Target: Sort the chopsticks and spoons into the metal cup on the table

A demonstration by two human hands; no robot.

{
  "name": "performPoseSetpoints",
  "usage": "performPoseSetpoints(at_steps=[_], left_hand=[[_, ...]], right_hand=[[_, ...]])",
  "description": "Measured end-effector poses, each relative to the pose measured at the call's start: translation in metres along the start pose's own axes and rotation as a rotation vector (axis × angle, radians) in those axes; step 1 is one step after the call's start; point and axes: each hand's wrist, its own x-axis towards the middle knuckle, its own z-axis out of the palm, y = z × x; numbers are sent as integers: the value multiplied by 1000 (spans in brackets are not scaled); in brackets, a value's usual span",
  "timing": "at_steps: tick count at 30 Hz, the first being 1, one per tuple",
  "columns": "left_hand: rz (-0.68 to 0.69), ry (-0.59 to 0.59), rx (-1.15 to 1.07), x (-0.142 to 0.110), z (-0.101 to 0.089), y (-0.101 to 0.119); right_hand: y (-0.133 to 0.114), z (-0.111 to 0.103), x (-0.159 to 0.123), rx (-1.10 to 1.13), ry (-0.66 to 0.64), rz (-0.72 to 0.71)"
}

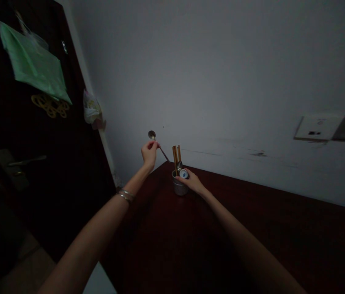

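Grey wall (221, 81) behind, spoon (163, 152) slants, bowl (151, 134) up-left

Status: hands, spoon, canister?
Left hand grips metal spoon, bowl up. Right hand holds blue-marked white piece at rim of grey canister. Chopsticks stand inside, may crowd opening.

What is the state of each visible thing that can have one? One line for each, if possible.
Left hand: closed on metal spoon
Metal spoon: raised, tilted, bowl end up
Right hand: at metal container, grip unclear
Metal container: upright on table
Chopsticks: standing in metal container
Blue-and-white piece: between right thumb and fingers
Green bag or cloth: hanging at door
Plastic bag: hanging beside door
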Motion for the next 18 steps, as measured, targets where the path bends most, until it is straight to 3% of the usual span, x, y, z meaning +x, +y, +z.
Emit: performPoseSetpoints(at_steps=[3,5,10,18], left_hand=[[-127,42,60,19,-18,0],[-280,-36,200,17,-33,-8],[-684,-388,555,-21,-65,-34],[-939,-621,626,-73,-79,-61]], right_hand=[[0,-2,3,-5,-40,41],[0,-4,6,-5,-73,59],[1,-6,12,-5,-132,24],[1,-6,13,-41,-153,46]])
